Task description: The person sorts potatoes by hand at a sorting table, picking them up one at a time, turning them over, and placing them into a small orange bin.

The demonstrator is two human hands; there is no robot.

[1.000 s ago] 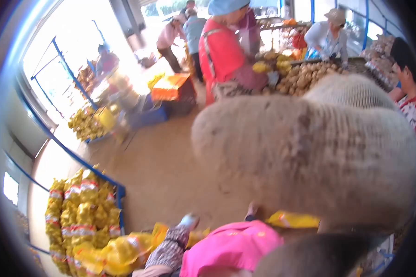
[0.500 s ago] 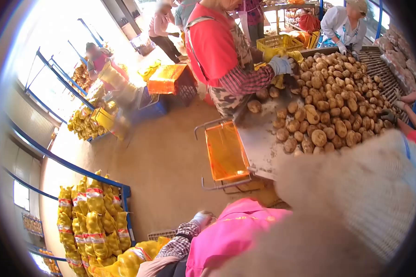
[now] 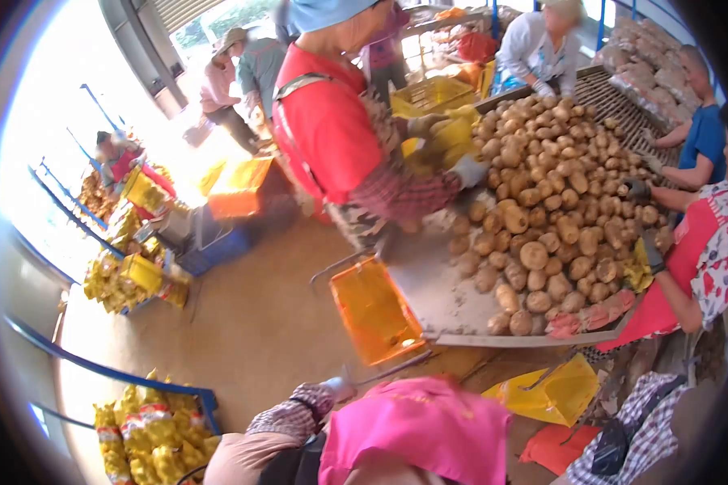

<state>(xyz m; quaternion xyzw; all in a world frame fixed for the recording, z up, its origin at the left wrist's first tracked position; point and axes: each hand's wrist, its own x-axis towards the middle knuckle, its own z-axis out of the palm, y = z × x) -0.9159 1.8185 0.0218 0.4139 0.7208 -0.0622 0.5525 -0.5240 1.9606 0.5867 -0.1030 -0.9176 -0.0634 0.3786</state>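
Note:
My left hand [image 3: 340, 389], in a pale glove with a checkered sleeve [image 3: 279, 422] behind it, is low in the middle of the view. It appears close to the end of the metal frame around an orange mesh bag [image 3: 374, 311]. The glove is small and blurred, so its grip cannot be made out. At lower right is another checkered sleeve [image 3: 647, 412] with a dark patch, apparently my right arm; its hand does not show. A pink apron [image 3: 421, 424] covers my front. Ahead, potatoes [image 3: 542, 218] are heaped on a metal-edged table [image 3: 453, 330].
A person in red [image 3: 332, 137] works at the table's left side, others at its right and far end. A yellow bag [image 3: 554, 392] hangs below the near edge. Filled yellow net sacks [image 3: 150, 432] stand at lower left, orange and blue crates [image 3: 218, 242] farther back.
The view has shifted, bringing more of the table's right side into sight. The blurred beige and white shape that covered the lower right is gone, and a checkered sleeve shows there.

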